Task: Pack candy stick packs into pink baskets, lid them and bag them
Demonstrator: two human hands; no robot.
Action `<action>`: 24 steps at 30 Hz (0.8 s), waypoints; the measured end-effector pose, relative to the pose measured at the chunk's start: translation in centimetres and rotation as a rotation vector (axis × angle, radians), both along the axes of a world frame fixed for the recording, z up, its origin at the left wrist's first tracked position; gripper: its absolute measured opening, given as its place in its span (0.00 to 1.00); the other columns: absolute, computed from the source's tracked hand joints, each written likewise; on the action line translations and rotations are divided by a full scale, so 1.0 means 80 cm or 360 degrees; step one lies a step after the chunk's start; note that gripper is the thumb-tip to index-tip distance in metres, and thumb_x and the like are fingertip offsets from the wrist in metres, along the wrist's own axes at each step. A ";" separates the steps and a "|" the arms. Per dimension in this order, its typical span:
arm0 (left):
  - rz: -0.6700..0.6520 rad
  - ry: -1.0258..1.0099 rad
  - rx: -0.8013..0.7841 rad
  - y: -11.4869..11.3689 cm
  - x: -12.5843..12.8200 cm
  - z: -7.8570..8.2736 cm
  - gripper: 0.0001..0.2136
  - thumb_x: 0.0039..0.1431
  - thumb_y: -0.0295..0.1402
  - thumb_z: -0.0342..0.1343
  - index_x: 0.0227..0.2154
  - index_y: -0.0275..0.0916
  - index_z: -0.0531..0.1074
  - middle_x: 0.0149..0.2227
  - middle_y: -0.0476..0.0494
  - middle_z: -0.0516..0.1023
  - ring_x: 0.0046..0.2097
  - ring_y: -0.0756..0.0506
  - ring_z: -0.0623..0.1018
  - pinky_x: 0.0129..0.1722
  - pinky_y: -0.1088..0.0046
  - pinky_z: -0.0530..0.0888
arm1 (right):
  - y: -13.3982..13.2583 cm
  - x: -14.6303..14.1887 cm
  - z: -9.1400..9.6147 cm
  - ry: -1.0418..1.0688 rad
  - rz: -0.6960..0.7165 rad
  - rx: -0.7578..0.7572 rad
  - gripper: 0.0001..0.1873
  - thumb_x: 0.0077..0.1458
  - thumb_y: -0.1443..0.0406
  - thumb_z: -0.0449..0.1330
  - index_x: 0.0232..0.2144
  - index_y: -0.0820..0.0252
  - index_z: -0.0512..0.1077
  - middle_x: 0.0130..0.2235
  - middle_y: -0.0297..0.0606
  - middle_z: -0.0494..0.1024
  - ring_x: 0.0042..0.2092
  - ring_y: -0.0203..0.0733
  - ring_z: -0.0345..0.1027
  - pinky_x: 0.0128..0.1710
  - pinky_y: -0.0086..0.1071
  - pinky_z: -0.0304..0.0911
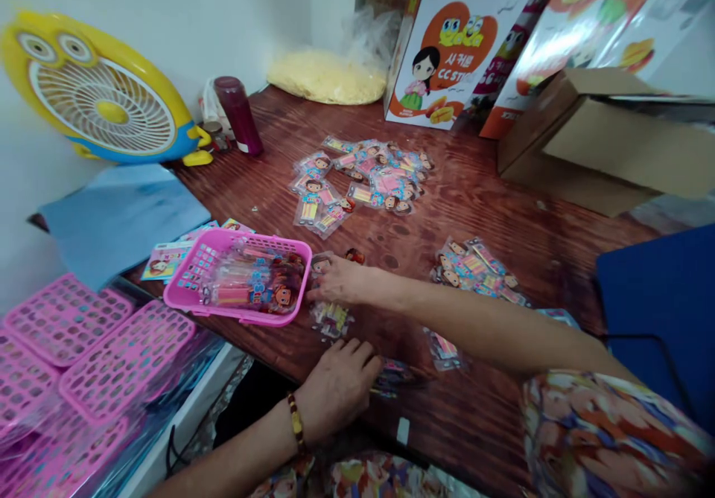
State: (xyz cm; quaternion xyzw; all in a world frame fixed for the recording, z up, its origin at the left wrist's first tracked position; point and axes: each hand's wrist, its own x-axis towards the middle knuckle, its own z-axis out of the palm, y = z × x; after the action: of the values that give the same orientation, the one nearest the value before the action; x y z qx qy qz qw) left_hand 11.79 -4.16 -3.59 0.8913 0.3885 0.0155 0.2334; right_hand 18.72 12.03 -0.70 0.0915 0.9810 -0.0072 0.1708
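Table (pixel 491 193): dark wood, filling most of the view.
Cartons (pixel 447 51): printed boxes at 1 o'clock, along the far edge.
Fan (pixel 94 96): yellow, at 10 o'clock against the wall.
Basket (pixel 187 297): pink, at 9 o'clock of the right hand (pixel 340 281), full of wrapped toys.
Heaps: far heap (pixel 363 178) at 12 o'clock of that hand, near heap (pixel 474 271) at 3 o'clock.
Right hand: stretched flat, fingertips just beside the basket, nothing visibly gripped.
Left hand (pixel 335 388): at 6 o'clock, knuckles up, fingers bent onto a dark packet (pixel 394 375); whether it grips, I cannot tell.
Packet (pixel 331 321): lies on the table between both hands.
Handling: probably light, with slick, crinkly film; pinch a flat corner, not the bulging middle.
Hidden: the print is too small to read, the basket's contents are blurred, and the left palm covers whatever lies beneath it.
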 end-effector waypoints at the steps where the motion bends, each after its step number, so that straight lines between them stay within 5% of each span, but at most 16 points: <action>1: -0.0006 0.0009 -0.0012 0.000 0.000 0.000 0.16 0.60 0.30 0.52 0.51 0.40 0.62 0.52 0.41 0.69 0.52 0.40 0.69 0.54 0.58 0.68 | 0.002 0.002 -0.004 0.0003 -0.0006 0.0030 0.17 0.64 0.69 0.50 0.51 0.51 0.71 0.42 0.38 0.79 0.49 0.44 0.66 0.52 0.39 0.55; 5: -0.0001 0.0019 -0.0001 0.003 0.002 -0.003 0.15 0.59 0.30 0.53 0.49 0.40 0.63 0.50 0.42 0.70 0.50 0.41 0.70 0.52 0.59 0.70 | 0.007 0.031 -0.003 0.0087 -0.0199 0.0255 0.14 0.64 0.66 0.50 0.44 0.59 0.74 0.45 0.48 0.75 0.45 0.48 0.67 0.42 0.39 0.61; 8: -0.0011 0.0018 0.0065 0.009 0.001 -0.003 0.14 0.60 0.30 0.52 0.49 0.40 0.64 0.48 0.42 0.71 0.48 0.41 0.71 0.50 0.59 0.70 | 0.004 0.061 0.008 0.0148 -0.0255 0.0312 0.09 0.60 0.66 0.54 0.39 0.60 0.74 0.47 0.49 0.74 0.49 0.51 0.66 0.50 0.44 0.58; 12: 0.0040 0.0045 0.0157 0.020 -0.005 -0.001 0.15 0.62 0.31 0.49 0.51 0.38 0.63 0.48 0.41 0.72 0.48 0.40 0.71 0.50 0.58 0.69 | -0.014 0.093 0.019 0.0032 -0.0539 0.0140 0.12 0.54 0.66 0.58 0.42 0.63 0.70 0.40 0.45 0.77 0.44 0.50 0.71 0.55 0.47 0.54; 17: 0.0181 0.0067 0.0225 0.027 -0.012 0.001 0.19 0.59 0.28 0.52 0.54 0.35 0.62 0.49 0.39 0.72 0.50 0.39 0.70 0.52 0.56 0.67 | -0.058 0.104 0.030 0.0094 -0.1253 0.0108 0.20 0.53 0.66 0.59 0.49 0.61 0.63 0.47 0.48 0.77 0.46 0.52 0.73 0.39 0.38 0.63; 22: 0.0222 -0.0043 0.0287 0.020 -0.014 0.000 0.14 0.57 0.27 0.54 0.47 0.38 0.66 0.50 0.41 0.72 0.53 0.38 0.66 0.55 0.56 0.66 | -0.088 0.111 0.037 0.0171 -0.1367 -0.0237 0.30 0.53 0.62 0.62 0.57 0.59 0.60 0.52 0.48 0.74 0.53 0.54 0.69 0.45 0.39 0.63; 24: 0.0276 -0.0119 0.0333 0.014 -0.015 -0.006 0.17 0.56 0.26 0.54 0.50 0.40 0.66 0.56 0.40 0.68 0.57 0.38 0.64 0.57 0.55 0.65 | -0.092 0.121 0.033 0.0247 -0.1309 -0.0334 0.25 0.56 0.62 0.60 0.55 0.59 0.62 0.52 0.46 0.74 0.53 0.52 0.69 0.48 0.39 0.62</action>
State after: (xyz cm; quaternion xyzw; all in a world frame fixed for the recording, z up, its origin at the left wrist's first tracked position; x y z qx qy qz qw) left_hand 10.55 -3.00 -4.09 0.8726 0.4514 0.1091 0.1513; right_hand 28.42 4.70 1.98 0.4561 0.8668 -0.1814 0.0877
